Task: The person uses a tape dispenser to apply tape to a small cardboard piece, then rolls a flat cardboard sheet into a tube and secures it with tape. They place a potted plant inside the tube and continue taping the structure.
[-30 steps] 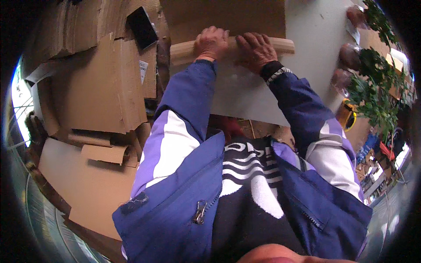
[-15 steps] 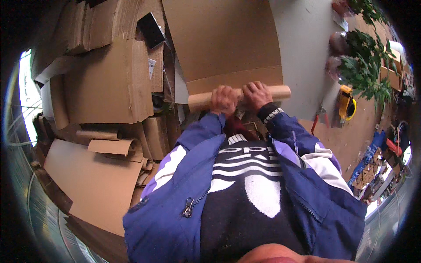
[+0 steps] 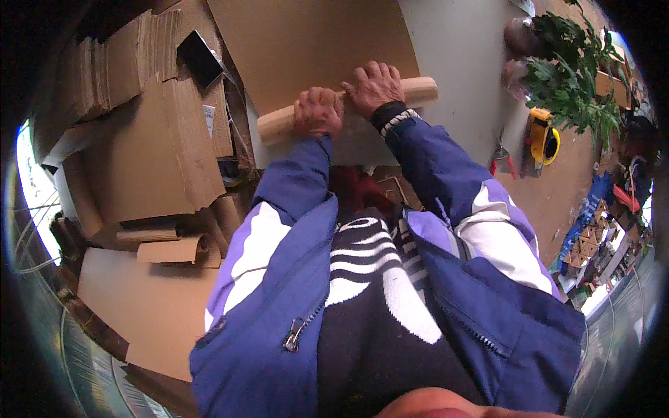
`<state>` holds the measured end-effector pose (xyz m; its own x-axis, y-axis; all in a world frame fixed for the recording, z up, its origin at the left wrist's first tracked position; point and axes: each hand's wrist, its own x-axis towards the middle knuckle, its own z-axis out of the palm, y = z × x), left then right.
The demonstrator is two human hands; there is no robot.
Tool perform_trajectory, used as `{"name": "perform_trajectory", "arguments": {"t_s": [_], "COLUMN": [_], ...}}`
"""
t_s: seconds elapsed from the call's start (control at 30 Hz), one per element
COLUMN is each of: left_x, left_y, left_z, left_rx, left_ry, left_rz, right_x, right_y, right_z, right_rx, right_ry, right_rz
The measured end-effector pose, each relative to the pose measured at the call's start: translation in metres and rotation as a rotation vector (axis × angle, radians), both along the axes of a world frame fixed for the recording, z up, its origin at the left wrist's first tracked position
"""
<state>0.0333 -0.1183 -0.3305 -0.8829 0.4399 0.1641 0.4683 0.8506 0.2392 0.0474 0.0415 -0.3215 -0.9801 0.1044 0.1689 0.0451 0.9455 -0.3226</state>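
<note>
- Head view: wooden roller [image 3: 418,90] lies on the brown cardboard sheet [image 3: 306,49], long axis left to right.
- My left hand [image 3: 318,111] and right hand [image 3: 374,85] both clench it near the middle.
- Folded cardboard stacks [image 3: 153,139] are at my left.

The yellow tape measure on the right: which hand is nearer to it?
Right. The right hand rests on the wooden roller, on the side toward the yellow tape measure. The left hand grips the roller farther left.
</note>
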Motion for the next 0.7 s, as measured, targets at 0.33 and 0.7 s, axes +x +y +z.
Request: {"name": "perform_trajectory", "arguments": {"t_s": [0.33, 0.7], "left_x": [-0.081, -0.133], "left_y": [0.01, 0.012], "left_z": [-0.006, -0.037], "left_rx": [0.149, 0.122], "left_ry": [0.159, -0.071], "left_rz": [-0.015, 0.066], "right_x": [-0.077, -0.099], "right_y": [-0.003, 0.029], "right_z": [-0.013, -0.004], "right_rx": [-0.016, -0.045], "right_ry": [-0.216, -0.069], "right_rz": [-0.085, 0.319]}}
